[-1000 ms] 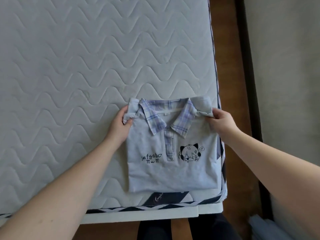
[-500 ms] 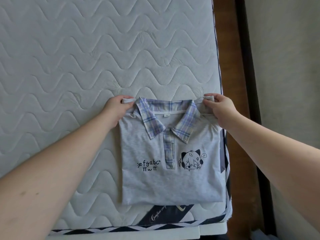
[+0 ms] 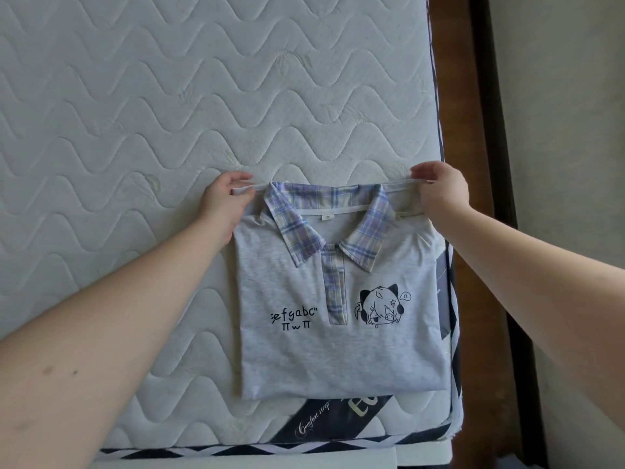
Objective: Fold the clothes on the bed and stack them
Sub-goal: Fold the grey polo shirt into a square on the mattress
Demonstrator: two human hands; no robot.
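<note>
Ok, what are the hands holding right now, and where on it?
Both hold the folded grey polo shirt at its top edge: left hand pinches the top-left corner, right hand the top-right corner.

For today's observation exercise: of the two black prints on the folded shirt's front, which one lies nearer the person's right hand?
The cartoon cat-eared face; it sits on the shirt's side toward the right hand, while the "efgabc" lettering lies across the placket.

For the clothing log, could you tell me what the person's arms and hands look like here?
Both forearms are bare, no sleeves in view. The left hand and right hand wear no gloves, rings, watch or bracelet that I can see.
</note>
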